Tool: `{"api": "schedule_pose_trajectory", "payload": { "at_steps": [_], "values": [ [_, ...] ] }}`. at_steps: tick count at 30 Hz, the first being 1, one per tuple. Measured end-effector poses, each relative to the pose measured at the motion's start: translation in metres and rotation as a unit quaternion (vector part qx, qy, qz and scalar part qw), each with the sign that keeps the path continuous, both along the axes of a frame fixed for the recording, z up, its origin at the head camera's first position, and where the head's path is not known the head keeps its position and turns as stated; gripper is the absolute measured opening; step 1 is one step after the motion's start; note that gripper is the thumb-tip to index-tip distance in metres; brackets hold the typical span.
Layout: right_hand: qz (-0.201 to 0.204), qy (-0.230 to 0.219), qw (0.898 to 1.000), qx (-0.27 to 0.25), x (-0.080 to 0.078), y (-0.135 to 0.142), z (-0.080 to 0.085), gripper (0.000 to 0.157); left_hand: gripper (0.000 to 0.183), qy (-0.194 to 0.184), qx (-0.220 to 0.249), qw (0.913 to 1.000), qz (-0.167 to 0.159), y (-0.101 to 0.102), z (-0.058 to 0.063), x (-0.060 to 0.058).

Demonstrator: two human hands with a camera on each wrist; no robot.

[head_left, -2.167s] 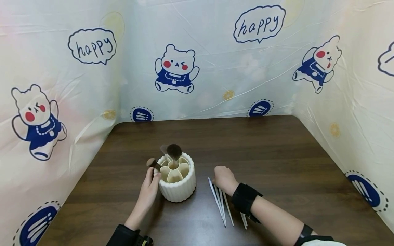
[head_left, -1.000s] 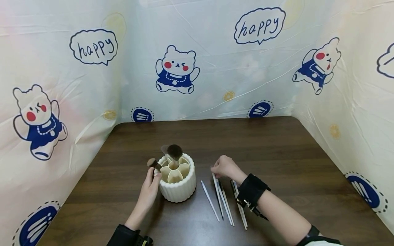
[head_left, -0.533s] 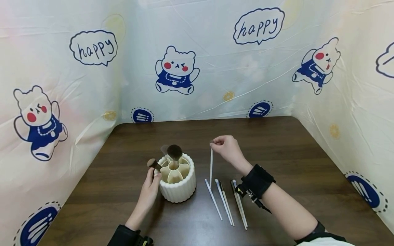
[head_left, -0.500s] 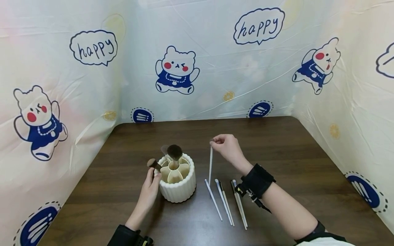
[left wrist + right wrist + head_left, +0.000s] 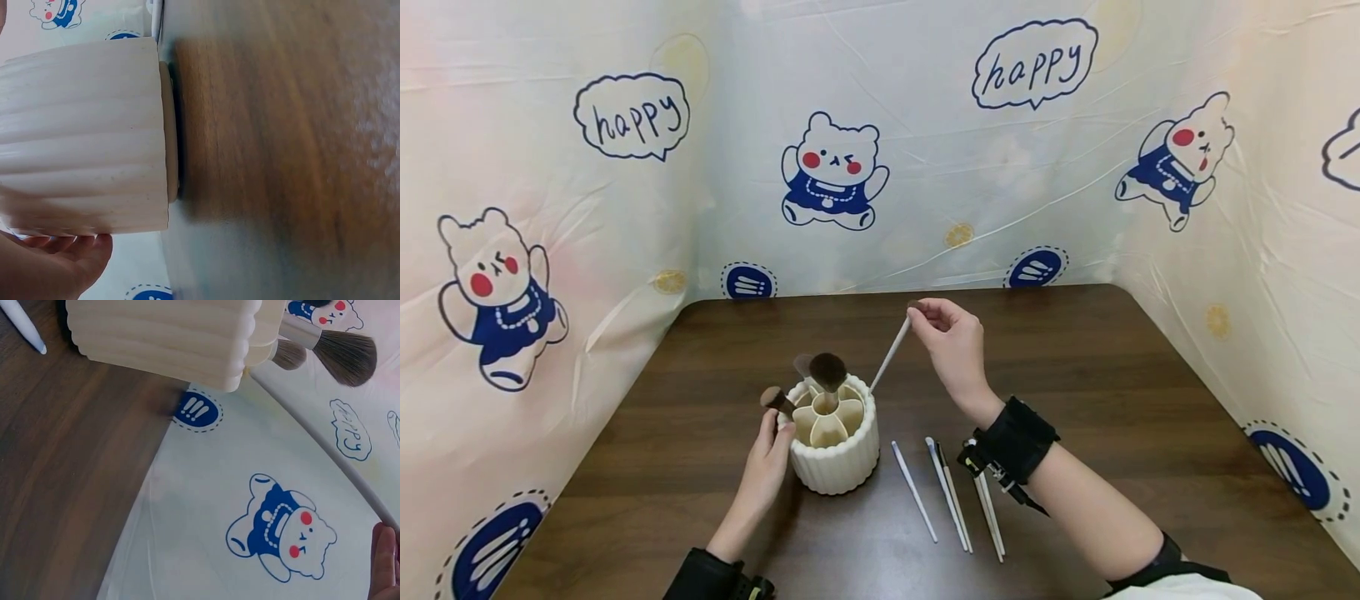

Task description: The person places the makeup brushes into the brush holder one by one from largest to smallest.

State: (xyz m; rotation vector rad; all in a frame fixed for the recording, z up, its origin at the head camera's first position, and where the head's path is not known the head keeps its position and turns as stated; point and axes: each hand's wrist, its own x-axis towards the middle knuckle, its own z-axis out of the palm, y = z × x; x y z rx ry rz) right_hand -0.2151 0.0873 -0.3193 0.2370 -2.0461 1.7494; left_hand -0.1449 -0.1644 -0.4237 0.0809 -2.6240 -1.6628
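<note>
A white ribbed makeup brush holder (image 5: 833, 468) with cream petal-shaped compartments stands upright on the table. My left hand (image 5: 760, 471) grips its left side, thumb toward the front; the left wrist view shows fingertips against the ribbed wall (image 5: 81, 137). High to the right of the holder, my right hand (image 5: 953, 350) pinches a thin makeup brush (image 5: 891, 354) near its dark bristle end. That brush slants down to the left, its handle tip right at the holder's right rim. Fluffy brushes, a dark one (image 5: 828, 371) and a brown one (image 5: 777, 399), stick out of the holder.
Several thin white-handled brushes (image 5: 946, 496) lie on the dark wooden table (image 5: 1060, 358) right of the holder, one (image 5: 913, 490) apart from the others and closest to it. A pale curtain (image 5: 925, 167) with printed bears surrounds the table's back and sides.
My right hand has picked a thin brush off the table, lifted it upright, then raised it farther and tilted its lower end left to the holder's rim. The left hand stays put.
</note>
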Motion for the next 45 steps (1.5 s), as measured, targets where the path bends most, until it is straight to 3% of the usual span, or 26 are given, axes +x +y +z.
{"api": "schedule_pose_trajectory", "payload": {
  "at_steps": [6,29,37,45],
  "values": [
    [0.012,0.007,1.000,-0.009,0.002,-0.007,-0.003,0.017,0.028,0.007,-0.004,1.0000,0.002,0.001,0.001,0.000],
    [0.076,-0.081,0.991,0.075,0.003,-0.046,-0.048,0.012,0.061,-0.027,0.023,0.9992,-0.018,-0.001,0.002,0.001],
    [0.096,-0.094,0.984,0.120,0.006,-0.050,-0.054,0.012,0.051,-0.011,0.027,0.9994,-0.017,0.000,0.001,0.001],
    [0.099,-0.090,0.981,0.142,0.002,-0.048,-0.057,0.012,0.033,0.007,-0.003,1.0000,-0.006,0.001,0.000,0.001]
  ]
}}
